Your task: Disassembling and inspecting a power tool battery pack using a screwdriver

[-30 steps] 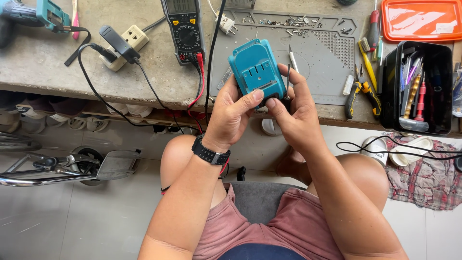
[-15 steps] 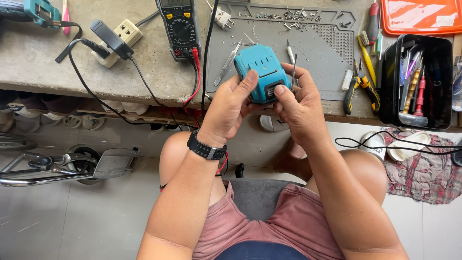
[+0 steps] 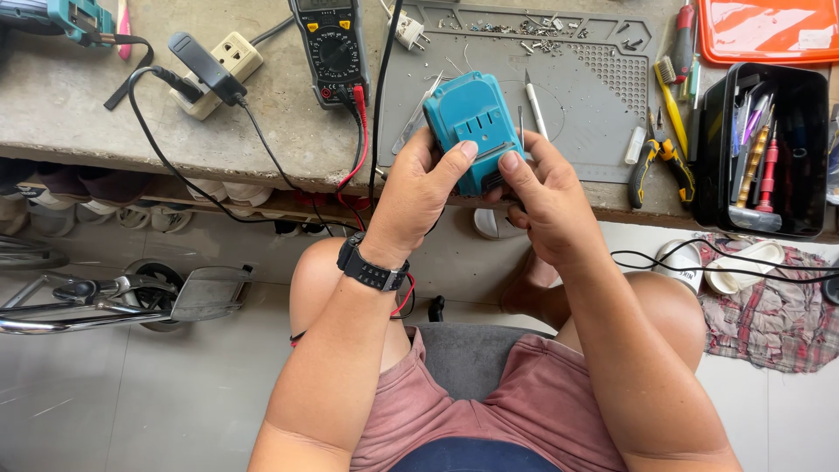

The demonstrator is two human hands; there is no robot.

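Both my hands grip a teal battery pack (image 3: 465, 122) over the front edge of the workbench. My left hand (image 3: 418, 194), with a black watch on its wrist, wraps the pack's left side, its thumb pressing on the top face. On the right side sits my right hand (image 3: 544, 194), thumb on the pack's lower edge beside the left thumb. The pack's underside is hidden by my fingers.
A grey work mat (image 3: 594, 96) with small screws lies behind the pack. A multimeter (image 3: 335, 48) with red and black leads, a power strip (image 3: 218, 65), pliers (image 3: 657, 162), a black tool box (image 3: 769, 149) and an orange tray (image 3: 769, 31) stand on the bench.
The pack has stayed in both hands, shifting slightly left and tilting; my thumbs have moved together onto its lower face.
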